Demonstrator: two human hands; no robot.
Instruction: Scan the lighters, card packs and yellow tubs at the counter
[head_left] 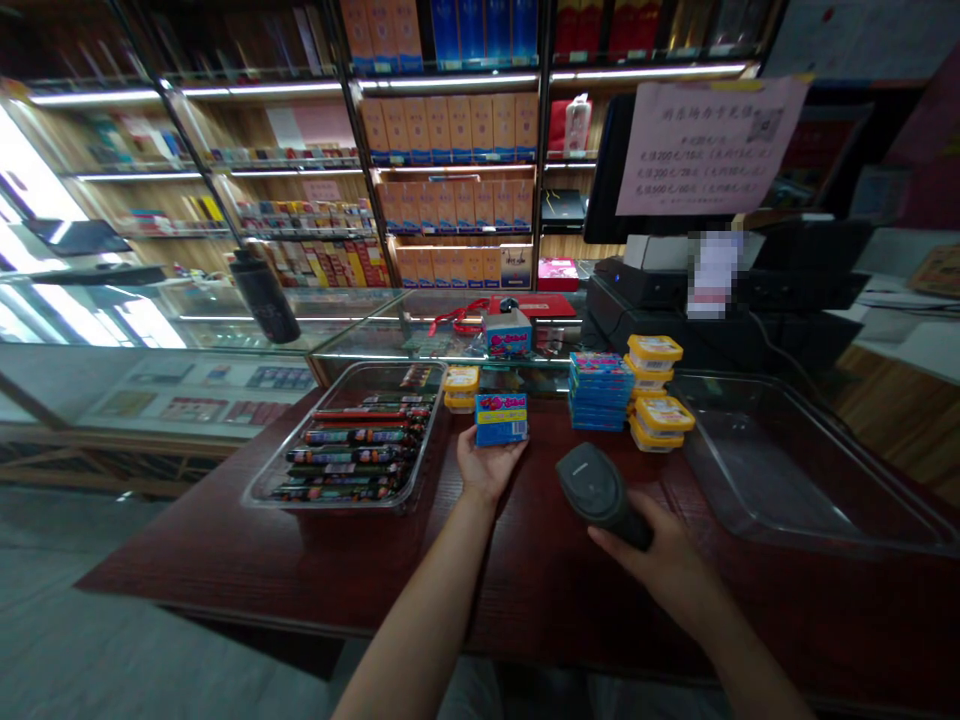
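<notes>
In my left hand (491,465) I hold a small blue box (501,420) with pink lettering, its barcode side toward me. My right hand (664,545) is wrapped round the handle of a dark barcode scanner (600,485), whose head points toward the blue box, with a gap between them. Behind the scanner stands a stack of similar blue boxes (600,392). Stacked yellow tubs (660,415) sit at its right, and more yellow tubs (460,388) are behind my left hand. An opened blue box (508,335) rests farther back on the glass.
A clear tray (259,492) of dark wrapped sticks lies at the left of the brown table (337,570). Another clear plastic tray (765,535) is at the right. Behind are a glass counter (360,345), a black bottle (264,297) and a monitor (609,175) bearing a paper sign.
</notes>
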